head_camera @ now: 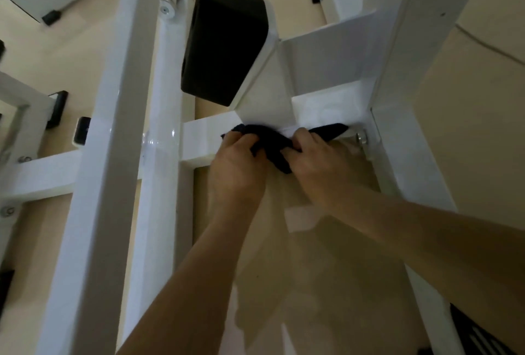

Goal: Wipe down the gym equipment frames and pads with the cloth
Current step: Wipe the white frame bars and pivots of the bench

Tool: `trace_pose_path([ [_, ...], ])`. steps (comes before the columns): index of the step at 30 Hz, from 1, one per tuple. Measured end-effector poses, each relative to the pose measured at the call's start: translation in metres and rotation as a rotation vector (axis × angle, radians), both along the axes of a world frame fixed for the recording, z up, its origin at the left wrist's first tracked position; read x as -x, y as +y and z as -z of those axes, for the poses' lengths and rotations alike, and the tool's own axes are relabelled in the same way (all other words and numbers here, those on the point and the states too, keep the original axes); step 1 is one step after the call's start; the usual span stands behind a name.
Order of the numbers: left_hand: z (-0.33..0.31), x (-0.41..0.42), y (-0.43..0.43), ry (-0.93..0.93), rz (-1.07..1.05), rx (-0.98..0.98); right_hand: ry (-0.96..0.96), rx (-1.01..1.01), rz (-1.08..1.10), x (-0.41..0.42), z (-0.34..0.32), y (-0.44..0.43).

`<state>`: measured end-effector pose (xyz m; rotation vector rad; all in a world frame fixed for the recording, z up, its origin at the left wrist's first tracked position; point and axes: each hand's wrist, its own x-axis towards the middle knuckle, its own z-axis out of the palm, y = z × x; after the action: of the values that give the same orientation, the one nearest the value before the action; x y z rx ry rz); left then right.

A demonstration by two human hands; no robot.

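A dark cloth (pixel 272 146) is draped over the near edge of a white horizontal crossbar (pixel 201 140) of the gym machine frame. My left hand (pixel 238 167) grips the cloth's left end with curled fingers. The cloth's middle is held by my right hand (pixel 318 164), and its right tail (pixel 331 131) stretches along the bar toward a bolt (pixel 361 137). A black rectangular pad (pixel 224 42) stands just above and behind the crossbar, untouched.
White upright posts rise at left (pixel 113 116) and right (pixel 403 70) of my hands. A second rounded white post (pixel 163 139) joins the crossbar. Beige floor lies below, with black rubber feet (pixel 58 107) at left and a dark ribbed part (pixel 477 334) at bottom right.
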<state>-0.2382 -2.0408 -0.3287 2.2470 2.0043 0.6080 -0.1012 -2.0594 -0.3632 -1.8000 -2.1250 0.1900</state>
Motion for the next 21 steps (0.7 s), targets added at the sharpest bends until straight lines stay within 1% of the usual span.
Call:
trace_pose_path([
  [2,0.0,-0.026,-0.002,0.049,0.167,0.028,0.043,0.151,0.081,-0.024,-0.012,0.0],
  [3,0.0,-0.036,0.001,0.073,0.219,0.008,0.078,0.199,0.11,-0.032,-0.015,0.002],
  [5,0.001,-0.042,0.013,0.139,0.313,-0.085,0.111,0.248,0.146,-0.037,-0.02,0.008],
  [7,0.003,-0.028,0.018,0.198,0.323,-0.089,0.177,0.226,0.171,-0.035,-0.02,0.008],
  [9,0.0,-0.009,0.008,0.118,0.182,-0.073,0.247,0.209,0.146,-0.031,-0.019,0.001],
  [10,-0.002,-0.003,0.004,0.045,0.087,-0.03,0.231,0.236,0.114,-0.028,-0.019,-0.004],
  [13,-0.017,0.003,0.003,-0.229,-0.224,0.112,0.033,0.353,0.024,-0.015,-0.02,-0.01],
  [14,-0.023,0.002,0.006,-0.322,-0.295,0.157,0.034,0.354,0.016,-0.009,-0.022,-0.006],
  [15,-0.027,0.0,0.007,-0.383,-0.332,0.181,0.137,0.349,0.03,-0.003,-0.024,-0.002],
  [16,-0.031,-0.002,0.006,-0.422,-0.34,0.195,0.314,0.364,0.082,0.003,-0.023,0.004],
  [17,-0.035,-0.006,0.004,-0.447,-0.335,0.196,0.545,0.407,0.182,0.01,-0.027,0.009],
  [19,-0.043,-0.012,0.0,-0.497,-0.299,0.168,1.067,0.527,0.434,0.023,-0.04,0.015],
  [20,-0.047,-0.016,0.0,-0.54,-0.29,0.143,1.333,0.559,0.529,0.027,-0.047,0.018],
  [21,-0.054,-0.019,-0.002,-0.586,-0.286,0.099,1.545,0.572,0.591,0.029,-0.058,0.019],
])
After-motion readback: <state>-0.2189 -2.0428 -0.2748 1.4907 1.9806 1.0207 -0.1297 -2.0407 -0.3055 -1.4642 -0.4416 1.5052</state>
